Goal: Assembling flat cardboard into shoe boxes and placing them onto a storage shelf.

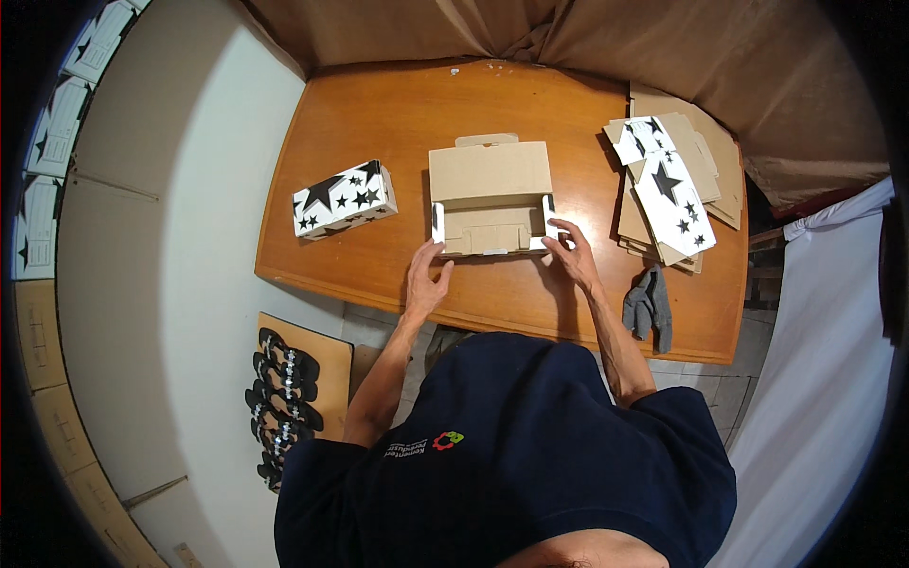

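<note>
An unclosed cardboard box sits before me on the wooden table, brown inside, its lid raised at the back. White side walls with black marks show at its left and right ends. My left hand is at the front left corner, fingertips by the wall and thumb held apart. At the right end, my right hand has its thumb and fingers on the front corner and side wall of the box. Farther left lies a closed white box with black stars.
Flat cardboard blanks are stacked at the right, topped by a white star-printed piece. A grey cloth lies near the right front of the wooden table. Black sandals rest on a board at lower left. Boxes line the far left.
</note>
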Demonstrator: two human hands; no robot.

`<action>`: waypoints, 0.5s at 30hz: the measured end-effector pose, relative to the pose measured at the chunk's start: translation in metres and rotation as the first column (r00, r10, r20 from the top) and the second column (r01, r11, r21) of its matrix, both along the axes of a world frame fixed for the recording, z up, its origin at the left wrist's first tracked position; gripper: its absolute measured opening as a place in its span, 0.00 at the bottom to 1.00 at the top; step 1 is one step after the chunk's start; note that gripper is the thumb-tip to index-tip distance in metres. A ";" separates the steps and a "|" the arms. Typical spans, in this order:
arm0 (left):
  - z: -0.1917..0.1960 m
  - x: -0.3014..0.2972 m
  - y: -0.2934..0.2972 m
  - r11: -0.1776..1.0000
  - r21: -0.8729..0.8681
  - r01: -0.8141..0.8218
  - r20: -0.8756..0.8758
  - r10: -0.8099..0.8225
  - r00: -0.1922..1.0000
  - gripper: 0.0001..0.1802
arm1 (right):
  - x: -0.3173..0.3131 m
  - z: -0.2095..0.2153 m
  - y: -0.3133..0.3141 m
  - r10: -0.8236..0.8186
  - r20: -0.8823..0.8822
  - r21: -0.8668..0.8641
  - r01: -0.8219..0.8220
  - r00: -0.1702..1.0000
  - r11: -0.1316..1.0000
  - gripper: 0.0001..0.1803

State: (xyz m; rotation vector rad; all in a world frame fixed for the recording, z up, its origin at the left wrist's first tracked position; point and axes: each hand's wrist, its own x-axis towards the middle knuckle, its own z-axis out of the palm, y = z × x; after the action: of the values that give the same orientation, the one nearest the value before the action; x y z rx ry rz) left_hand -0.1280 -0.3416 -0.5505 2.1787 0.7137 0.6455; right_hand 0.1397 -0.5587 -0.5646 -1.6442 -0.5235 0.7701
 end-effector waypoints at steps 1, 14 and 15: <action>0.001 0.001 0.001 0.990 -0.135 -0.046 0.003 0.046 0.999 0.20 | 0.002 0.002 0.000 0.000 -0.002 -0.002 0.000 1.000 1.000 0.29; -0.028 0.006 0.035 0.623 -0.775 -0.107 0.029 0.204 0.979 0.45 | 0.072 0.003 0.034 0.380 -0.009 -0.196 -0.375 0.925 0.906 0.76; -0.026 0.007 0.034 0.625 -0.773 -0.110 0.029 0.208 0.978 0.45 | 0.073 0.004 0.038 0.445 0.016 -0.190 -0.434 0.895 0.880 0.76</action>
State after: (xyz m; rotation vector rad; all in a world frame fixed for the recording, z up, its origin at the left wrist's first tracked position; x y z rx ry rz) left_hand -0.1215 -0.3074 -0.5767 1.2703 0.9192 0.4262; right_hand 0.2125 -0.5210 -0.5607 -1.7421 -0.9139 1.1333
